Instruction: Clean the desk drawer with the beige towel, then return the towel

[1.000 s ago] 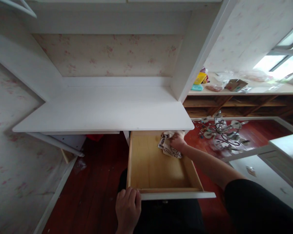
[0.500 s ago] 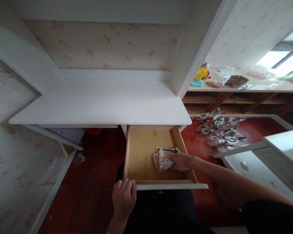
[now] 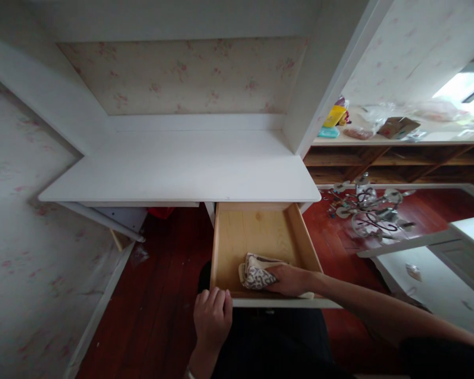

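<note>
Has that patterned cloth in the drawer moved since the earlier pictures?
Yes: the cloth has moved away from the white desk, toward the front of the drawer and slightly left.

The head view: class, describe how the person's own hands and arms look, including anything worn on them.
Both the left hand and the right hand are bare, without gloves. A black sleeve covers the upper right arm, leaving the forearm uncovered. A pale band shows at the left wrist, too cropped to identify.

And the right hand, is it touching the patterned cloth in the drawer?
Touching. The head view shows the right hand directly against the patterned cloth, with no gap between them.
</note>
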{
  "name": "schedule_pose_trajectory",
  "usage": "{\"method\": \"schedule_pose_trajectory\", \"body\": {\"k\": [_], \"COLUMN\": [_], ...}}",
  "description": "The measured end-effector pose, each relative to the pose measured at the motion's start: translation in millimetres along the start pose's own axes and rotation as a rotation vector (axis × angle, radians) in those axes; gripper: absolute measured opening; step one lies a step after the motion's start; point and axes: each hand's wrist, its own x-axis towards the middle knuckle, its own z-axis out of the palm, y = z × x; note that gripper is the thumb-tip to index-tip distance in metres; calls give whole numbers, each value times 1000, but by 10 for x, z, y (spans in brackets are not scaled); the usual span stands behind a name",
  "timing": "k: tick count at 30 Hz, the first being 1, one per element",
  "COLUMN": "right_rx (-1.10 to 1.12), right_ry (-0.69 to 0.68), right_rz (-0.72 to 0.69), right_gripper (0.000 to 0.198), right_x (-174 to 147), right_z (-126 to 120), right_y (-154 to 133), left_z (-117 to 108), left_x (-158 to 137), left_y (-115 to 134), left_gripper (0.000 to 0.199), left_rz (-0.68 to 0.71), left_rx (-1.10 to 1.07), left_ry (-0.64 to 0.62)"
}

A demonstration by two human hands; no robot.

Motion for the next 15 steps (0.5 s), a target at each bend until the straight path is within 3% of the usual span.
{"method": "schedule_pose_trajectory", "body": {"k": [3,7,12,15], "right_rx": [84,320,1044,1503], "right_ry": [-15,75,168,107], "right_rz": [-2,77,332,451], "right_gripper": [33,39,32,43], "right_x": [254,557,914,1141], "right_z": [149,309,411,433], "right_y": [-229,-464,-710,-909], "left_z": [-4,-19,-36,-31], "left_x": [-5,-5,-3,-16], "left_y": [-1,-7,-17,-26], "left_gripper": [29,27,25,24], "left_rz": [-8,0,9,9], "left_rx": [6,7,-20,-45], "left_ry": [-7,6,14,23]}}
